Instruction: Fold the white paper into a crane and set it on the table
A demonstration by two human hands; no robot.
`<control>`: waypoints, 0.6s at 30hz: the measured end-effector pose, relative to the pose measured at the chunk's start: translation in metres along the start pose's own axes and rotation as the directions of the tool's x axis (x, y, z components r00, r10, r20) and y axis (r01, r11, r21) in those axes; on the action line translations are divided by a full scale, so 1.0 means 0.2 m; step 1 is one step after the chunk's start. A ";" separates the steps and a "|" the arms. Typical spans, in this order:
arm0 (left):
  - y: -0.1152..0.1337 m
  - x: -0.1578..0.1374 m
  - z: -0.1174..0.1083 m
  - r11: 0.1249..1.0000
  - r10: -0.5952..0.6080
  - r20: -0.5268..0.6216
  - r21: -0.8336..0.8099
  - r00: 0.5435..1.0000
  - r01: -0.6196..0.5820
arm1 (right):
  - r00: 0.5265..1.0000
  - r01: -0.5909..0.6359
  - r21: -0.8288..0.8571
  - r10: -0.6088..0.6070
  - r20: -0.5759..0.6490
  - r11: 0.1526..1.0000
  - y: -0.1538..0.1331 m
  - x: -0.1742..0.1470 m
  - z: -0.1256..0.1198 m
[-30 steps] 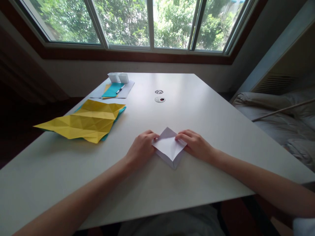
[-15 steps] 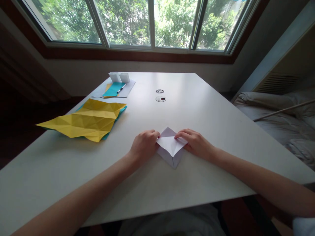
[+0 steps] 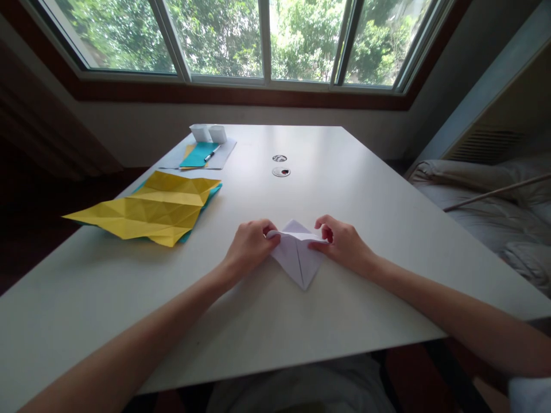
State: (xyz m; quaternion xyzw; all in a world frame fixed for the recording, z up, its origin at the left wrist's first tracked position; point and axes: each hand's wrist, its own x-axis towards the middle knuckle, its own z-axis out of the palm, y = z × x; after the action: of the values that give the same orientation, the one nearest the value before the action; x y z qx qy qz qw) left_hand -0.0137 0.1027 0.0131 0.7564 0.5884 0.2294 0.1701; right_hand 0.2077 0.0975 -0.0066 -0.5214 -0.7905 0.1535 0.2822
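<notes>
A folded white sheet of paper (image 3: 297,259), diamond-shaped with a crease down its middle, lies on the white table between my hands. My left hand (image 3: 253,244) pinches its left corner between thumb and fingers. At the right corner, my right hand (image 3: 342,241) has its thumb on the paper, with the index finger curled above it. The upper flap is raised and seen nearly edge-on between the two hands. The far tip of the paper points toward the window, and the near tip points at me.
Creased yellow paper (image 3: 167,206) over teal paper (image 3: 186,236) lies at the left. Farther back are two small white paper boxes (image 3: 217,135), a teal sheet (image 3: 198,155) and a pen (image 3: 212,153). Two round grommets (image 3: 281,172) sit in the table (image 3: 365,310).
The upper flap, which was folded down toward me, has lifted and stands nearly edge-on. My right fingers have moved off the flap's middle to its right corner.
</notes>
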 end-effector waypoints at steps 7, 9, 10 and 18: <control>0.00 -0.02 0.03 1.000 0.018 -0.133 -0.013 0.991 -0.020 | 0.999 0.015 0.063 -0.013 -0.030 0.998 -0.02 -0.01 0.01; 0.01 -0.02 0.04 0.999 0.022 -0.142 -0.040 0.990 -0.028 | 0.999 0.018 0.074 -0.016 -0.036 0.997 -0.03 -0.01 0.02; 0.01 -0.02 0.04 0.998 0.020 -0.139 -0.051 0.990 -0.027 | 0.999 0.016 0.076 -0.013 -0.039 0.997 -0.03 -0.01 0.02; 0.00 -0.02 0.05 0.999 0.013 -0.127 -0.032 0.992 -0.017 | 0.998 -0.044 0.074 0.047 -0.040 0.996 -0.03 0.00 0.01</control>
State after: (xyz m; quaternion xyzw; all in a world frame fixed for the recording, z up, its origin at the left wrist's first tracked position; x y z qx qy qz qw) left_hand -0.0084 0.0985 0.0047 0.7419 0.5884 0.2880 0.1430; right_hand 0.2027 0.0959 -0.0049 -0.5318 -0.7661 0.1779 0.3140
